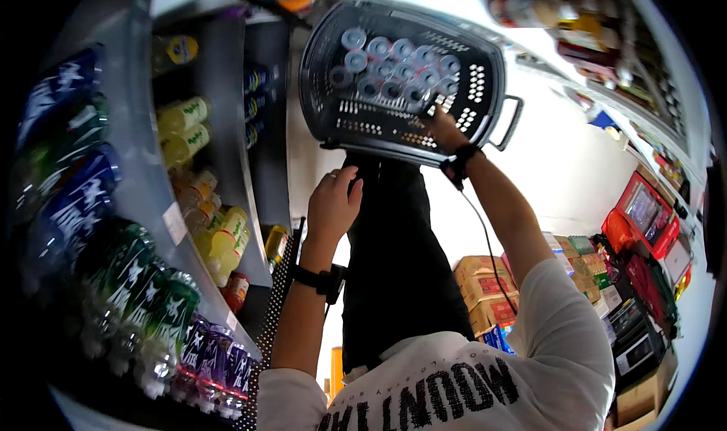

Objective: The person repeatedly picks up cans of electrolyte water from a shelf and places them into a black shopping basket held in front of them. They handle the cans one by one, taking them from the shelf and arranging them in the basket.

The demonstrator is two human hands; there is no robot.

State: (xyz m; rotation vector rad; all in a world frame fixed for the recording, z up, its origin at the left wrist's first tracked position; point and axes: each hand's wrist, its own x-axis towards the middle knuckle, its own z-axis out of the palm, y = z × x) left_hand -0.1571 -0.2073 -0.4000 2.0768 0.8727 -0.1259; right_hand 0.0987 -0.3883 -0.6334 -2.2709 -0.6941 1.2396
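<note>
A dark plastic basket [412,150] with slotted walls is in front of me at the top of the view. Several clear bottles or cups with round tops [403,70] stand grouped inside it. My right hand [443,127] reaches over the near right side of the basket, its fingers down by the nearest containers; whether they grip anything is hidden. My left hand [336,204] hangs below the basket's near left edge, before my dark trousers, with its fingers loosely curled and nothing seen in it. Both wrists wear black straps, and a cable runs from the right one.
At the left, shelves [218,147] hold yellow drink bottles [227,232], green bottles [128,266] and purple-labelled bottles [213,351]. Cardboard cartons [485,289] are stacked at the lower right, near a red box [647,212]. More stocked shelves line the upper right.
</note>
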